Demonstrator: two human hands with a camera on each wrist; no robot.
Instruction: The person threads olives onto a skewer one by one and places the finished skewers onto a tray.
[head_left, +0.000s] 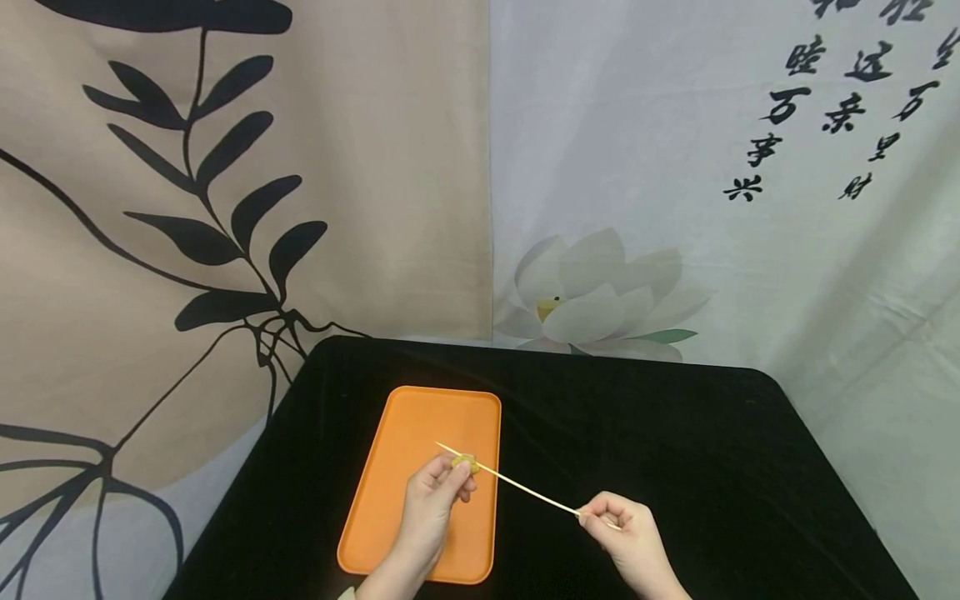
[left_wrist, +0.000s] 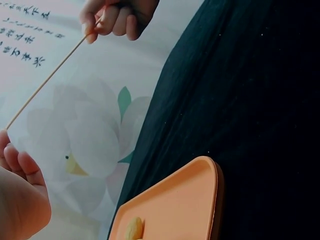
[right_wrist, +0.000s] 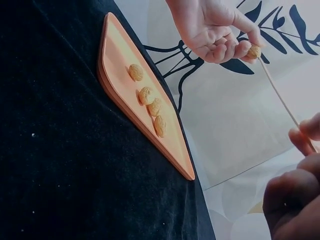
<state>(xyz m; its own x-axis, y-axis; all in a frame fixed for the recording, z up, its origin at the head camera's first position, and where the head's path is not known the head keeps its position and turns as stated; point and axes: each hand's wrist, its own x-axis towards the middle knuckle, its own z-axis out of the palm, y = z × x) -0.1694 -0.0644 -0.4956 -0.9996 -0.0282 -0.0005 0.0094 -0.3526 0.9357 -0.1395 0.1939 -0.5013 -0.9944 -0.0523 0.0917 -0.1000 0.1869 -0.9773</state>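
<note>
Here's the left hand [head_left: 433, 507], thumb and fingers pinching a ball [head_left: 465, 463] above the orange tray [head_left: 390, 467], and the tip of the stick [head_left: 528, 492] shows past it! The right hand [head_left: 628, 533] pinches the stick near its other end. Down on the tray, 4 more balls [right_wrist: 146, 95] sit, 3 of them bunched. Black cloth [head_left: 637, 433] lies beneath.

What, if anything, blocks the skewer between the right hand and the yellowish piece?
Nothing visible: from the right hand, the skewer runs bare to the yellowish piece, which the left hand pinches near the skewer's far end.
</note>
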